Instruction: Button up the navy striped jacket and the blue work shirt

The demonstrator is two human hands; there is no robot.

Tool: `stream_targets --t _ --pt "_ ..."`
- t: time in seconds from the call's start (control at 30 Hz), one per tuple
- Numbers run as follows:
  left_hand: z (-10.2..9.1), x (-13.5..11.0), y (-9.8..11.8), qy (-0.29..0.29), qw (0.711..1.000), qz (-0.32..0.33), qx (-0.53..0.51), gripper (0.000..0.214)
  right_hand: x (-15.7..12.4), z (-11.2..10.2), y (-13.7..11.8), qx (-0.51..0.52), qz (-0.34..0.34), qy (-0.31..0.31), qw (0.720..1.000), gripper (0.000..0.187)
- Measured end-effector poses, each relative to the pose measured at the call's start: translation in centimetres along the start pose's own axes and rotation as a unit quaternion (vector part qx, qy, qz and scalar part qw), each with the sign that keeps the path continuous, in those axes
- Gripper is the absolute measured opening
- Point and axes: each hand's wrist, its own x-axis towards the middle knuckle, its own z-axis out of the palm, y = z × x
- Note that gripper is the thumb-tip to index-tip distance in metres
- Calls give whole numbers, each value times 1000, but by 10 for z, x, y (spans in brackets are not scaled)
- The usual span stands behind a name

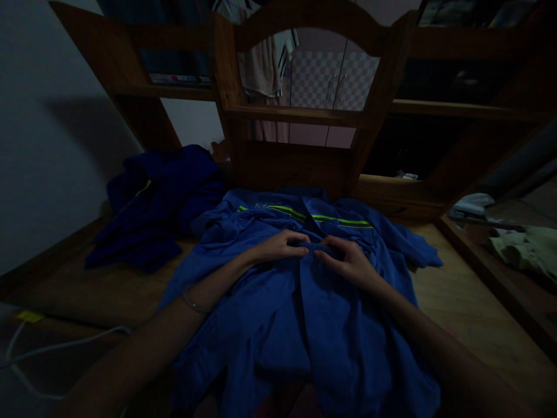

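A blue work jacket [300, 313] with yellow-green reflective stripes near its collar lies spread on the wooden surface in front of me. My left hand [278, 247] and my right hand [346, 261] meet at the jacket's front opening in the middle. Both hands have their fingers curled and pinch the fabric edges where the two front panels come together. A thin bracelet circles my left wrist.
A second dark blue garment [156, 203] lies bunched at the left rear. A wooden headboard [300, 110] with shelves stands behind. A white cable [56, 347] runs at the lower left. Pale cloth [522, 244] lies beyond the wooden edge at right.
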Motion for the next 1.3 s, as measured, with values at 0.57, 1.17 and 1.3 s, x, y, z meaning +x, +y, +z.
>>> stream_targets --t 0.57,1.17,1.3 --pt "1 0 1 -2 999 20 45 31 1 2 4 -10 -19 2 1000 22" --pt "2 2 -3 18 999 24 30 29 -1 0 -1 0 -20 -6 1000 20" --pt "2 2 -2 14 999 34 24 28 -1 0 -2 1 -26 -9 1000 19"
